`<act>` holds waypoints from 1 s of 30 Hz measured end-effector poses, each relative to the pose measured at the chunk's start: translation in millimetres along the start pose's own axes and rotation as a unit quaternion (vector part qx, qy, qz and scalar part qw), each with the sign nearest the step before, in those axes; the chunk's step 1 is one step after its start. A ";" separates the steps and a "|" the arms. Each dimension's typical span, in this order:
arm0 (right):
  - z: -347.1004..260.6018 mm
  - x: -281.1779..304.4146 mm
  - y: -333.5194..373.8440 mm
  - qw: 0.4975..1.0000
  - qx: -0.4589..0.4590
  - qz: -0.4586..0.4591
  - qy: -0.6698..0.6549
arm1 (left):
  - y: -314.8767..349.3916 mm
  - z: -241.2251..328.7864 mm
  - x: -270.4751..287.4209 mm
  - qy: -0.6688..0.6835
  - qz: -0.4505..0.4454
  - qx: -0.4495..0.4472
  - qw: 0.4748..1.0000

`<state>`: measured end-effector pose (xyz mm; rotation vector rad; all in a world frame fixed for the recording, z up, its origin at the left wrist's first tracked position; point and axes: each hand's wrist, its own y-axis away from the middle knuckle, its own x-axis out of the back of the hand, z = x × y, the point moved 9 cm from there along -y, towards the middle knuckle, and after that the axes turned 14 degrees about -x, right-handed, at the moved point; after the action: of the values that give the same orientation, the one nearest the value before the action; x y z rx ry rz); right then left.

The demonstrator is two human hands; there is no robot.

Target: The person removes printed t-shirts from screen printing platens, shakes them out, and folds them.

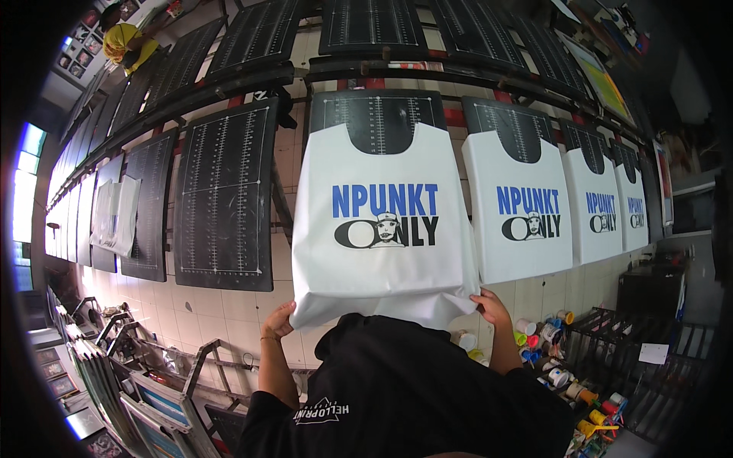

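A white sleeveless top (313, 229) with a scooped neckline and a blue and black print lies over a black board (328, 114) in front of me. Its bottom hem hangs off the near end and is pulled toward my body. My left hand (279, 319) is closed on the lower left corner of the hem. At the opposite corner, the fingers of my right hand (490, 308) pinch the fabric. The cloth between my hands bulges and folds. To the right, several matching tops, such as the nearest printed top (511, 263), cover other boards.
On the left stands a bare black board (221, 198) with white ruler marks. Farther left, a translucent sheet (116, 217) lies on another board. Paint tubs (561, 378) crowd the floor at lower right; framed screens (145, 404) lean at lower left. A person in yellow (126, 46) is at far left.
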<state>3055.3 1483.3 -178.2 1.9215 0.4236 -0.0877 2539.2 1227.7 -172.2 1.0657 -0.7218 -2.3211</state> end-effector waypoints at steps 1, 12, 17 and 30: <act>-0.3 -5.4 6.1 1.000 -0.023 -0.012 -0.004 | 4.9 -4.7 9.3 -0.001 -0.010 0.018 1.000; -178.4 -36.2 57.1 0.970 0.156 -0.076 -0.171 | -0.6 207.6 -119.6 -0.024 -0.028 -0.376 0.926; -406.4 -81.3 166.2 0.913 0.391 -0.090 -0.069 | 13.1 393.4 -258.5 -0.021 -0.148 -0.542 0.827; -468.8 -3.3 379.1 0.768 0.640 -0.021 0.002 | 104.0 442.5 -418.6 -0.122 -0.171 -0.703 0.679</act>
<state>3113.7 1787.3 339.2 3.2648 0.4412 -0.5140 2454.1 1522.9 364.0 0.0980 1.2299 -2.3042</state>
